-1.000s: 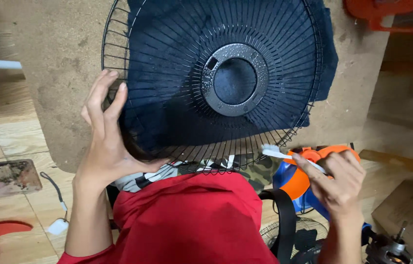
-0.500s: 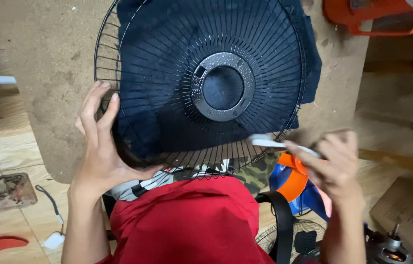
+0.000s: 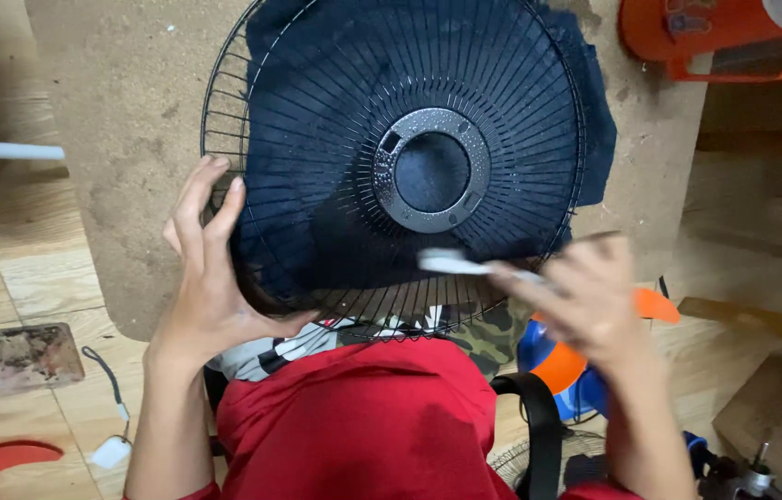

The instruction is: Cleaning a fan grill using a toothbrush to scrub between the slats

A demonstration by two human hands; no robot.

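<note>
Rough brown bench [image 3: 123, 102] fills the top of the view, with wooden floor [image 3: 2, 268] to the left; a black wire fan guard [image 3: 409, 167] lies tilted over a dark blue cloth [image 3: 595, 120], its near rim over the person's red lap [image 3: 363, 417]; the left hand [image 3: 206, 278] cups the guard's left rim, fingers spread and curled round the wires; the right hand [image 3: 585, 301], blurred, pinches a white brush [image 3: 451, 263] whose head lies over the lower wires. Risk, as I judge it: the guard rests on one hand and a lap, so a hard stroke could tip or spin it; the brush could snag between wires; the ring at the hub [image 3: 431, 169] looks wet, so drops may fall on the lap. Compared with a second ago, the brush has come from beside the rim, near the orange part [image 3: 655, 304], in over the wires; the left hand holds the same place.
</note>
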